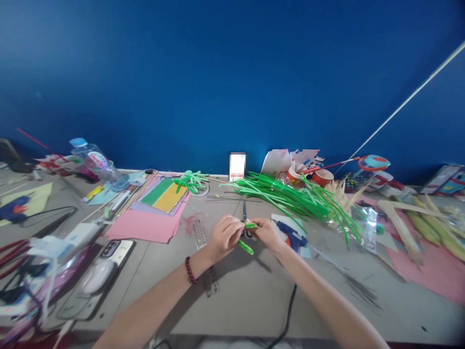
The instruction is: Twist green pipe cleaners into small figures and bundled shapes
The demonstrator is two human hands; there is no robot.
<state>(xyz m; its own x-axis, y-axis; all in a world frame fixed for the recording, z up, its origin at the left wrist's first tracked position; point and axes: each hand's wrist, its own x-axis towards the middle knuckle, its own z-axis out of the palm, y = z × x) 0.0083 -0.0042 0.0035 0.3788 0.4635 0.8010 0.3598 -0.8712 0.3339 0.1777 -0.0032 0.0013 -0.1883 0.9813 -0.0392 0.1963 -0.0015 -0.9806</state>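
Note:
Over the middle of the grey table, a short piece of green fuzzy pipe cleaner is held between both hands. My left hand, with a dark red bead bracelet at its wrist, pinches it from the left. From the right, my right hand has its fingers closed on the upper part. Dark-handled scissors lie just behind the hands, partly hidden by them. A clear ruler passes beneath my left wrist. Beside my right hand rests a blue glue gun.
Long green pipe cleaners are heaped at the back right, near paper cups. Pink paper, a phone and a white mouse are on the left. A bottle stands by the blue wall. Corn cobs lie far right.

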